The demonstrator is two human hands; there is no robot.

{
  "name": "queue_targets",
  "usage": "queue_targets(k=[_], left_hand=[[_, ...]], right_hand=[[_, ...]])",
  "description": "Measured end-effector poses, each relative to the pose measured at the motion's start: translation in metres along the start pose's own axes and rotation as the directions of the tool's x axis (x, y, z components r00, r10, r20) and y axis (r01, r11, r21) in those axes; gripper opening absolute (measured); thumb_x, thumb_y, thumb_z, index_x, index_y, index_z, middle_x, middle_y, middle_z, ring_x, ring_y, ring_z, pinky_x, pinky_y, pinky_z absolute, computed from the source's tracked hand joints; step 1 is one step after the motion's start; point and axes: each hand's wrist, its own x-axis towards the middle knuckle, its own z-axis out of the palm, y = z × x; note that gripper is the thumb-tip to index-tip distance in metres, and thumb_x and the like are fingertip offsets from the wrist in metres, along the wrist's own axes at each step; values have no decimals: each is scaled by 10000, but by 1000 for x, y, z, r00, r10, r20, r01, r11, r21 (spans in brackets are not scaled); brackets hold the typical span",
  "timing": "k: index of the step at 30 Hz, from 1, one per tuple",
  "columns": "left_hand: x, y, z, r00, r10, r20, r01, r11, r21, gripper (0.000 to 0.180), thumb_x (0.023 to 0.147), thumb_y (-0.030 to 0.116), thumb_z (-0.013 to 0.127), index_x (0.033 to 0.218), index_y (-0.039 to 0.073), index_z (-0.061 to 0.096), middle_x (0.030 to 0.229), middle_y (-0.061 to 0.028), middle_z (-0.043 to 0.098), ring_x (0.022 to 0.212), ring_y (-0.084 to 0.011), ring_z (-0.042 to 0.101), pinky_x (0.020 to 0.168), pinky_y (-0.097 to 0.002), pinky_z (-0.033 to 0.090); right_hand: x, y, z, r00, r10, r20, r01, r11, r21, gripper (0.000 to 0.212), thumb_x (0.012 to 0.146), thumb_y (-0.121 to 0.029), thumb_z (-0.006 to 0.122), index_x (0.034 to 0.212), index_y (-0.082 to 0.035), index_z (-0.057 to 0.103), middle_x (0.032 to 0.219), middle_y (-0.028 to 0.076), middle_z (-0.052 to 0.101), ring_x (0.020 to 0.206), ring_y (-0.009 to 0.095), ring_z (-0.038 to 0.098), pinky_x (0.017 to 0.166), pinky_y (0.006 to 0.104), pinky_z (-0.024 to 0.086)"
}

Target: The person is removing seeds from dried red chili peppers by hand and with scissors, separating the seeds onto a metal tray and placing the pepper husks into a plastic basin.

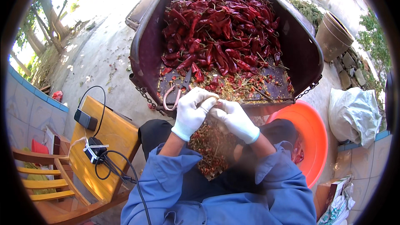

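Peppers (221, 29): dark red, glossy, wrinkled; heaped in cart (302, 46)
Left hand (192, 110), right hand (234, 118): gloved, fingertips pressed together (cannot tell if pinching anything)
Scissors (183, 88): pink-handled, beside left hand
Around: orange basin (317, 141) right, chair (121, 129) left
In the way: both hands, over cart's near edge

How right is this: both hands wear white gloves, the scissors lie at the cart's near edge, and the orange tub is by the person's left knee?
Wrong side: the head view shows the orange tub by the person's right knee. The rest stands: left hand and right hand wear white gloves, and the scissors lie at the near edge of the cart.
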Motion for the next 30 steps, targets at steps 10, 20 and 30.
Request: queue_targets(k=[10, 20, 30], left_hand=[[-7, -19, -2, 834, -490, 252, 448, 336, -829, 220, 1046, 242, 505, 1041, 46, 605, 834, -17, 597, 592, -63, 460, 480, -216, 383], [34, -20, -9, 977, -206, -58, 214, 956, 200, 206, 846, 174, 690, 1034, 118, 753, 993, -60, 717, 875, -190, 672, 771, -326, 533], [67, -51, 22, 993, 42, 113, -119, 489, 864, 191, 786, 335, 735, 835, 154, 773, 926, -46, 697, 924, -265, 627, 800, -431, 486]], right_hand=[[2, 10, 7, 676, -733, 80, 493, 369, -788, 164, 834, -79, 690, 979, -91, 617, 830, 113, 619, 688, 324, 652, 587, 395, 513], [-3, 5, 1, 946, -318, -58, 311, 944, -114, 254, 846, -225, 767, 965, -16, 685, 823, 73, 690, 736, 104, 623, 725, 298, 519], [-3, -9, -9, 988, -136, -76, 129, 988, -89, 235, 943, -237, 649, 926, -7, 699, 690, 42, 677, 628, 79, 613, 593, 270, 480]])
